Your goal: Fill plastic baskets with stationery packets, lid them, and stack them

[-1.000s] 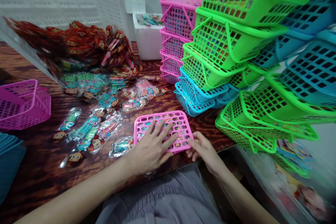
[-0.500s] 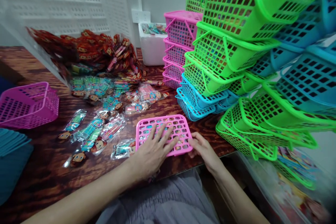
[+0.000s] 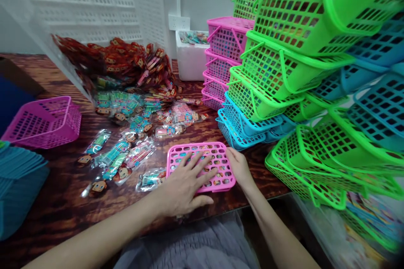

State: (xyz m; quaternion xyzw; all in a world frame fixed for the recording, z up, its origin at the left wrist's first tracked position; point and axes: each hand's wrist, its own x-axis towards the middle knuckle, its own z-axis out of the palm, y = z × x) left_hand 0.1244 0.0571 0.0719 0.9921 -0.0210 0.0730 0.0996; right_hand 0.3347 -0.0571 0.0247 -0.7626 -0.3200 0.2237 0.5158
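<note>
A pink basket lid (image 3: 176, 150) with oval holes lies flat near the table's front edge, with colourful contents showing through it. Spread across its top, my left hand (image 3: 186, 178) is open, palm down and fingers apart. At the lid's right edge my right hand (image 3: 239, 167) is closed, its fingers curled around the edge and side, partly hidden. Just left of the lid lies a clear packet (image 3: 151, 178) with a cartoon head on it. More such packets (image 3: 115, 151) are scattered farther left, several with teal or pink contents.
A white perforated crate (image 3: 88, 8) lies tipped, spilling packets. Stacked pink (image 3: 225, 44), green (image 3: 271, 65) and blue baskets (image 3: 243, 130) rise at the right. A magenta basket (image 3: 47, 122) and nested teal baskets (image 3: 22, 189) stand left. Behind is a white foam box (image 3: 192, 63).
My right hand has shifted up along the lid's right edge and curled around it. My left hand stays spread on the lid, its thumb now farther out. The view has turned slightly left.
</note>
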